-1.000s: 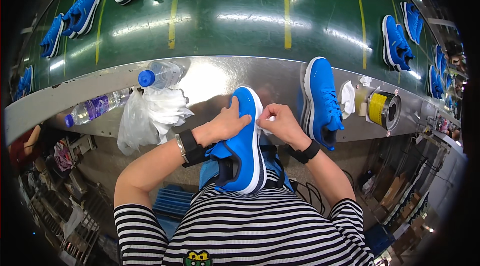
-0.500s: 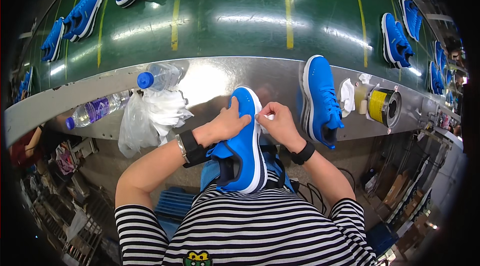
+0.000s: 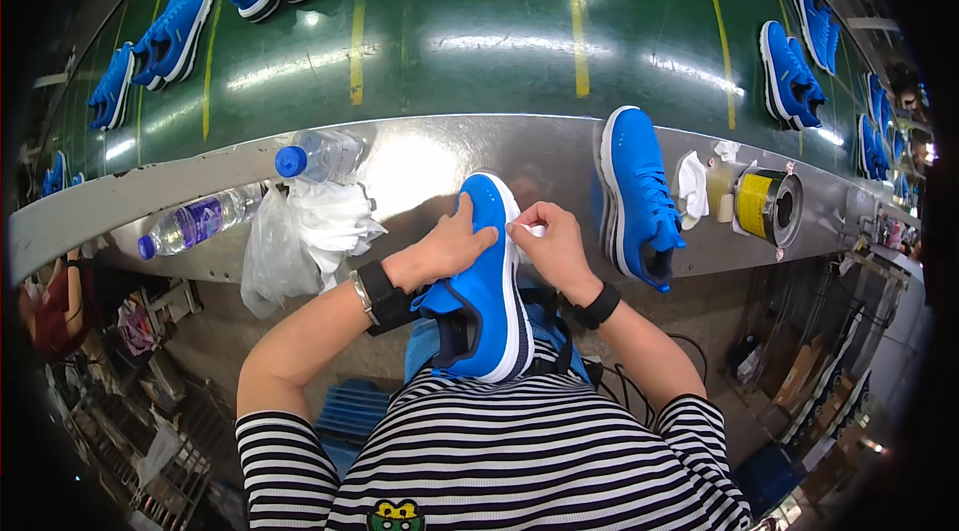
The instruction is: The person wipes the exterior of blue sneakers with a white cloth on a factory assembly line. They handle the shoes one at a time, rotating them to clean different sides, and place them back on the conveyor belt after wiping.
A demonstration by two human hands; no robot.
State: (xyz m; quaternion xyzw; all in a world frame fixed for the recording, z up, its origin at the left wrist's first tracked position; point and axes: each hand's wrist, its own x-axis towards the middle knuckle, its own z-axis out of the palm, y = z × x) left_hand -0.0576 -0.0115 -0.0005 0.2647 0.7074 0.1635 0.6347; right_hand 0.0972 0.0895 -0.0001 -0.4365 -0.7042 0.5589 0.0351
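Note:
A blue sneaker [image 3: 484,306] with a white sole lies tilted in front of my body, toe pointing away from me. My left hand [image 3: 448,253] is closed around its upper near the toe, thumb and fingers spread over the blue surface. At the sole's right edge, my right hand [image 3: 559,249] pinches a small white cloth [image 3: 535,230], mostly hidden by the fingers. The fingertips touch the rim where sole and upper meet. To the right, a second blue sneaker [image 3: 635,166] rests on the metal ledge [image 3: 420,166].
Beyond the ledge runs a green conveyor belt [image 3: 470,71] with several blue sneakers. A water bottle [image 3: 312,156] and crumpled white plastic bag [image 3: 312,236] are at left, beside another bottle [image 3: 200,221]. At right stand white rags [image 3: 691,186] and a yellow-labelled can [image 3: 764,203].
My right hand has shifted very slightly left along the sole's edge. My left hand keeps its hold on the sneaker, and the whole view has tilted a little.

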